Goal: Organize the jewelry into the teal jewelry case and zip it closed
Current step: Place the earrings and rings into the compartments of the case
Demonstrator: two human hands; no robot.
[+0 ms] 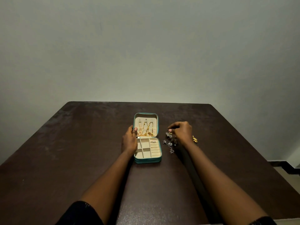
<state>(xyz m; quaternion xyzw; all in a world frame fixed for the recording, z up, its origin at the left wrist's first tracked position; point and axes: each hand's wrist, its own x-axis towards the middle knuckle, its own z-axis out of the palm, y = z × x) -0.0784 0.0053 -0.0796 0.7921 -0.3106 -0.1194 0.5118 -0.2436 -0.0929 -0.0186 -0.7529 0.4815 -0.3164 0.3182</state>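
The teal jewelry case (147, 160) lies open on the dark table, its cream lid flat toward the wall. Gold chains (145, 130) hang on the hooks in the lid. A silver ring (153, 141) sits in the ring rolls at the tray's right side; the other compartments look bare. My left hand (129, 140) rests on the case's left edge at the hinge, thumb on the lid. My right hand (181, 131) hovers over loose silver jewelry (169, 143) to the right of the case, fingertips pinched on a small dark piece too small to identify. A gold piece (195, 139) lies beyond my wrist.
The dark brown table (81, 151) stands against a plain grey wall. Its right edge drops to a floor with a dark skirting strip (285, 168). Wide bare tabletop stretches left of the case and in front of it.
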